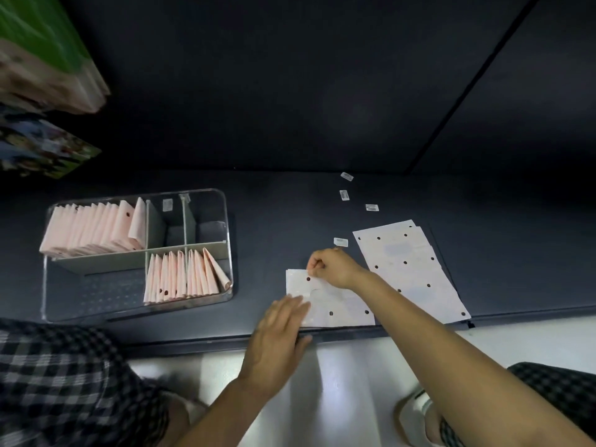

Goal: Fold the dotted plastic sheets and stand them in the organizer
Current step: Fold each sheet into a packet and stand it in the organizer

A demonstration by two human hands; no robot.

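A dotted plastic sheet (pixel 338 309) lies flat near the front edge of the dark shelf. My right hand (pixel 332 267) pinches its far left corner with curled fingers. My left hand (pixel 277 337) lies flat with straight fingers on the sheet's near left edge. A stack of unfolded dotted sheets (pixel 416 269) lies to the right, partly under my right forearm. The clear organizer (pixel 222 204) stands at the left. Folded pink sheets (pixel 93 230) stand in its back left compartment, and more folded sheets (pixel 187 275) stand in its front right one.
Several small white labels (pixel 341 242) lie scattered on the shelf behind the sheets. Colourful packages (pixel 42 146) hang at the upper left. The shelf's front edge (pixel 225 341) runs just under my left hand, with a pale floor below. The organizer's back right compartments hold nothing but a label.
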